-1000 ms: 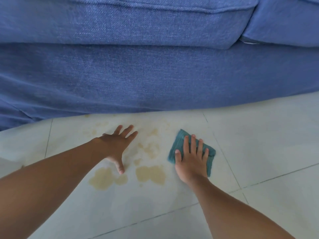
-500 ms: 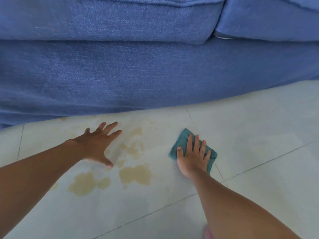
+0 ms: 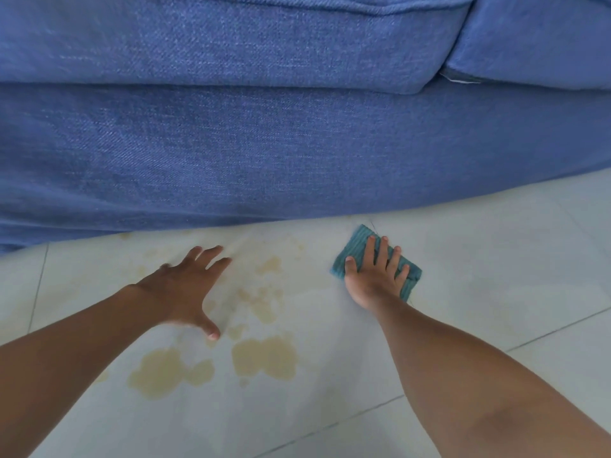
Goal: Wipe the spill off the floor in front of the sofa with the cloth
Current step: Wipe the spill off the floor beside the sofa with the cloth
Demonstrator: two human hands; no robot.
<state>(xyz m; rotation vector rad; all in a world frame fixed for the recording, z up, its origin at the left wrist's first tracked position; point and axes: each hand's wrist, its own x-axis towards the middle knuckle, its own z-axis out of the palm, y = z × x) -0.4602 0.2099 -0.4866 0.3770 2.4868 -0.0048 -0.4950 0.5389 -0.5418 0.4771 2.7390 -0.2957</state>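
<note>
1. below the sofa (image 3: 297,153), whose blue front edge runs across the frame, the pale tiled floor (image 3: 496,276) carries the spill (image 3: 264,357).
2. the spill is a scatter of tan patches, the largest ones farthest from the sofa, fainter blotches reaching almost to the sofa's base.
3. right hand (image 3: 375,276) presses flat on the teal cloth (image 3: 352,256), fingers spread, its grip not curled round it; the cloth lies near the sofa's edge, right of the spill and apart from it.
4. left hand (image 3: 185,289) is spread wide and empty, at the spill's left margin; whether it touches the floor i cannot tell.
5. bare tiles lie to the right of the cloth, away from the sofa.
</note>
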